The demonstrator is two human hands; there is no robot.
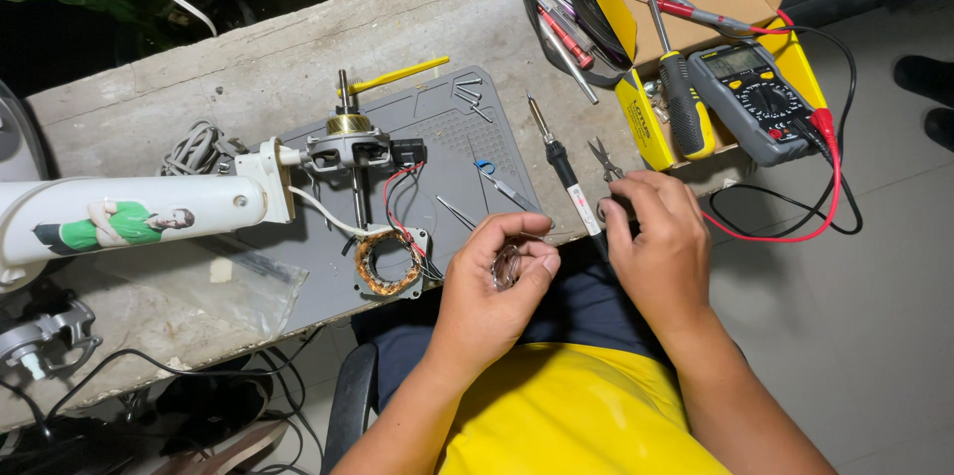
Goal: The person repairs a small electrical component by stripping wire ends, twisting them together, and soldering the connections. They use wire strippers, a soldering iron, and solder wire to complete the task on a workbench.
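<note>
Pinching a small coil of solder wire (pixel 506 267) at the mat's front edge, the left hand (pixel 492 286) is curling around it. The right hand (pixel 656 237) is closing its fingertips beside the soldering iron (pixel 563 169). A copper motor winding (pixel 389 263) is lying on the grey mat (pixel 437 137), with a multimeter (pixel 760 97) well apart.

Rough concrete bench (pixel 298 58); matt grey rubber mat (pixel 437 147).

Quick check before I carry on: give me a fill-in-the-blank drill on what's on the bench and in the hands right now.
1. The left hand holds a small coil of ____ wire.
2. The stator with copper windings lies on the grey ____.
3. The multimeter rests on an open ____ box.
4. The soldering iron lies just beyond the ____ hand.

Missing words: solder; mat; cardboard; right
</note>
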